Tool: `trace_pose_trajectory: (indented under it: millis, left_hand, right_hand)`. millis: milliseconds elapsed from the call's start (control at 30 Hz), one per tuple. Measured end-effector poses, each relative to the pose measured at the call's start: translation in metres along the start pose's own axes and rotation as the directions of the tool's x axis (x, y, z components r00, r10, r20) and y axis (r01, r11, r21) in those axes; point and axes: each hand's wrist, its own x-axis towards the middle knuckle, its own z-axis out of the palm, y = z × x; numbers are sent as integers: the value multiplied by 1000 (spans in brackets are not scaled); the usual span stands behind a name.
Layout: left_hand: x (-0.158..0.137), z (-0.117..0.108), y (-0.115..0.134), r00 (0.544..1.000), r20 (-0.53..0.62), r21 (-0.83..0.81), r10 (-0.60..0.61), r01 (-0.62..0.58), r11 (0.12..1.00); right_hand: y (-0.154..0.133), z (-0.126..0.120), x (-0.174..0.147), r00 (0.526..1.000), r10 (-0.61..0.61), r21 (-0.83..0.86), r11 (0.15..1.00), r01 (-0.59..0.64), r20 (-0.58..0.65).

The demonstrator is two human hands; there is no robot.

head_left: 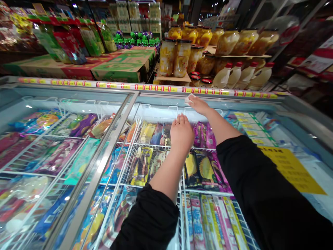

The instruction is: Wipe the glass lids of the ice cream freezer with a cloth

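Two bare hands reach forward over a chest freezer (161, 99), seen from the wearer's own viewpoint. The right hand (199, 105), just above and right of centre, pinches a small white cloth (189, 99) between its fingers, just below the price strip (156, 88) along the freezer's far edge. The left hand (182, 133), near the middle of the frame, lies palm down and flat, fingers straight and close together (one wears a ring). Its underside is hidden, so whether it touches a surface cannot be told. Both arms wear black sleeves (148, 218), pushed up the forearms.

Below, white wire baskets (129, 156) hold colourful packets (206, 168). A metal frame bar (108, 156) slants from upper centre to lower left. At the right, a yellow sheet (291, 170) lies partly behind the right sleeve; its writing is too blurred to read. Glass jars (182, 57) of yellowish contents stand at upper right; drink bottles (90, 40) stand on printed cartons (125, 66) at upper left.
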Motion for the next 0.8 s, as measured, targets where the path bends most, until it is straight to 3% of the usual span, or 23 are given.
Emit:
trace_pose_trajectory:
  millis: [167, 300, 467, 633, 800]
  left_hand:
    - [0, 2, 1, 1000, -14, -25, -2, 1, 1000]
    - [0, 7, 1, 999, -51, -36, 2, -3, 999]
    - [1, 9, 0, 998, -64, -30, 1, -3, 1000]
    - [1, 8, 0, 999, -52, -27, -2, 1, 1000]
    - [1, 8, 0, 999, -50, -16, 3, -4, 1000]
  right_hand:
    - [1, 1, -25, 998, 54, -32, 998, -55, -27]
    - [-6, 1, -39, 999, -34, -25, 999, 35, 12]
    - [-5, -3, -24, 992, -103, -12, 995, 104, 75]
    - [7, -6, -11, 1000, -20, -43, 999, 19, -10]
    - [22, -5, -33, 996, 62, -90, 994, -68, -71]
